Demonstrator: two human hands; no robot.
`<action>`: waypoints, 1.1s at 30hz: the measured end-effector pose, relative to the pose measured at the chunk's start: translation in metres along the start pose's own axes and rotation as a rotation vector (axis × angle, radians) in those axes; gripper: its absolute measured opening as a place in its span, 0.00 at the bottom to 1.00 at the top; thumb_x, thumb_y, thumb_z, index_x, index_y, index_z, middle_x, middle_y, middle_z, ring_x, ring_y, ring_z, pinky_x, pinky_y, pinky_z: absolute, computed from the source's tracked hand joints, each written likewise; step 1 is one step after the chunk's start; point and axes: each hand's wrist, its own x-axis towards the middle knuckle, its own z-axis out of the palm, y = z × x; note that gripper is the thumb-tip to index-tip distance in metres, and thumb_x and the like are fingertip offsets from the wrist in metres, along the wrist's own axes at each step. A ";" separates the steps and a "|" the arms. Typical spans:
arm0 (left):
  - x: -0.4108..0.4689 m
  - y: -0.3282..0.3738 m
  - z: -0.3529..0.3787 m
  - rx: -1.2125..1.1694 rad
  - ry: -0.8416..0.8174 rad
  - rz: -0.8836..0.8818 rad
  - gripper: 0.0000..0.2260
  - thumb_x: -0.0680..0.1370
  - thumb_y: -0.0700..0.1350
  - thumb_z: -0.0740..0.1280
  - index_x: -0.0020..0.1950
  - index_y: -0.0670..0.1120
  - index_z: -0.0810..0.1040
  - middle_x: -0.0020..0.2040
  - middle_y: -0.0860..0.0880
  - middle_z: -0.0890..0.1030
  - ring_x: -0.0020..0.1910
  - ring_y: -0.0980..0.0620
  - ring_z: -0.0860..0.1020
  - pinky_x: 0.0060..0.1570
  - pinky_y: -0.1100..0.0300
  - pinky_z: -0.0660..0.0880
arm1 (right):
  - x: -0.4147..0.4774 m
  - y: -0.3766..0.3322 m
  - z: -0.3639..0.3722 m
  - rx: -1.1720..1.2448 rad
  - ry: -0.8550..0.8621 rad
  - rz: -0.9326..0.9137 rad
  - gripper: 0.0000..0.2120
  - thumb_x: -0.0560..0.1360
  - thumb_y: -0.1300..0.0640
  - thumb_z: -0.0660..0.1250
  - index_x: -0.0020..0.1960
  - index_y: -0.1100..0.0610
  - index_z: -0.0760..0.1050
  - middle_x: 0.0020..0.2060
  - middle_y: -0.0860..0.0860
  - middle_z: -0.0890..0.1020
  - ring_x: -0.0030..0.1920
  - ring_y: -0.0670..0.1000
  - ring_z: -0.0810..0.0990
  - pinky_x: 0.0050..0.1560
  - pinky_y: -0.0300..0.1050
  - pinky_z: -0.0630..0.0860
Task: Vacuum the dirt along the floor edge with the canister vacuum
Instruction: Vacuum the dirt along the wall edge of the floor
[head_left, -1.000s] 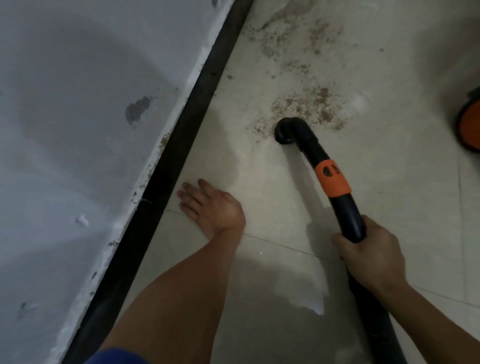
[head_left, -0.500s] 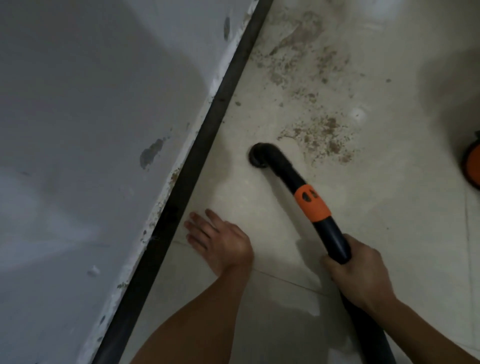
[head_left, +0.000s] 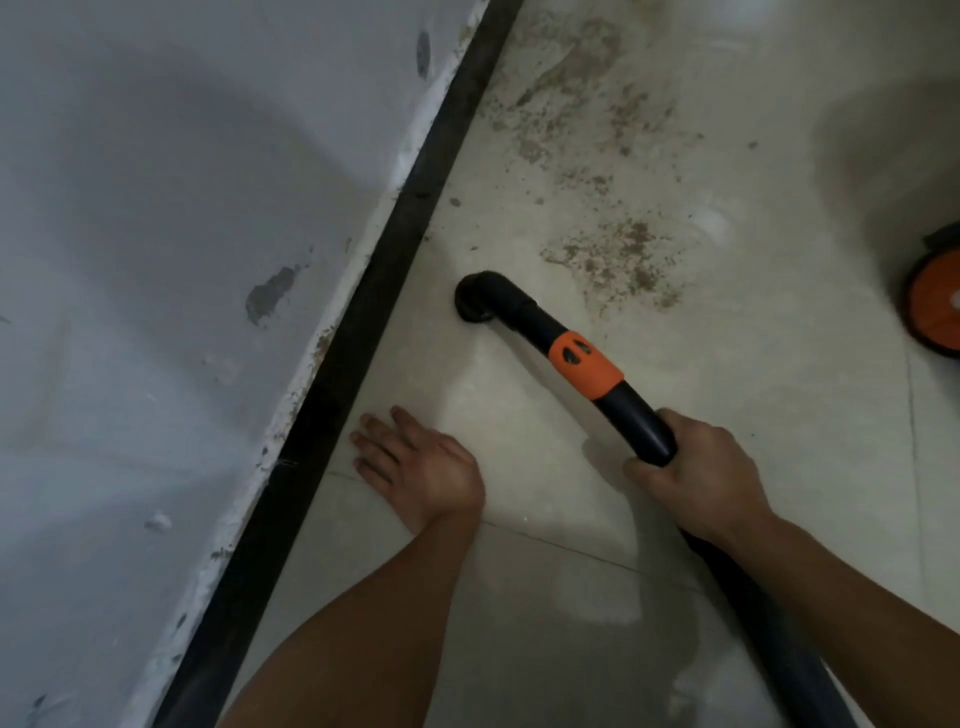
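My right hand (head_left: 696, 475) grips the black vacuum hose (head_left: 639, 421) just behind its orange collar (head_left: 584, 364). The curved black nozzle (head_left: 475, 301) points down onto the pale tiled floor, a short way right of the black baseboard (head_left: 374, 332). Brown dirt (head_left: 618, 260) lies in a patch just beyond and to the right of the nozzle, and more dirt (head_left: 571, 98) spreads farther up along the edge. My left hand (head_left: 410, 467) rests flat on the floor with straight fingers, close to the baseboard and nearer to me than the nozzle.
A grey wall (head_left: 182, 260) with chipped paint fills the left side. An orange and black wheel of the canister vacuum (head_left: 935, 306) shows at the right edge. Tile joints cross the floor near my hands.
The nozzle has moved left off the dirt patch toward the baseboard. My view has shifted so more dirt up the floor edge shows. My left hand stays on the floor.
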 end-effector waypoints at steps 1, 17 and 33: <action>0.000 -0.001 0.000 0.005 -0.010 0.001 0.25 0.76 0.46 0.55 0.72 0.37 0.68 0.72 0.32 0.64 0.72 0.32 0.62 0.70 0.40 0.55 | -0.016 0.013 -0.002 -0.005 0.008 0.019 0.11 0.68 0.52 0.73 0.42 0.47 0.71 0.32 0.49 0.78 0.35 0.56 0.77 0.33 0.43 0.67; -0.004 -0.004 -0.004 -0.006 -0.014 0.045 0.23 0.79 0.45 0.57 0.74 0.40 0.64 0.75 0.33 0.58 0.75 0.34 0.55 0.72 0.42 0.50 | -0.097 0.101 0.008 -0.049 0.190 0.159 0.09 0.70 0.52 0.71 0.45 0.52 0.72 0.29 0.48 0.74 0.29 0.51 0.72 0.29 0.41 0.63; -0.027 0.093 0.027 -0.033 0.006 0.165 0.25 0.80 0.46 0.54 0.74 0.35 0.61 0.75 0.32 0.58 0.75 0.35 0.55 0.73 0.42 0.49 | -0.064 0.159 -0.049 0.209 0.361 0.384 0.08 0.69 0.60 0.73 0.42 0.55 0.74 0.32 0.57 0.78 0.35 0.59 0.79 0.38 0.50 0.75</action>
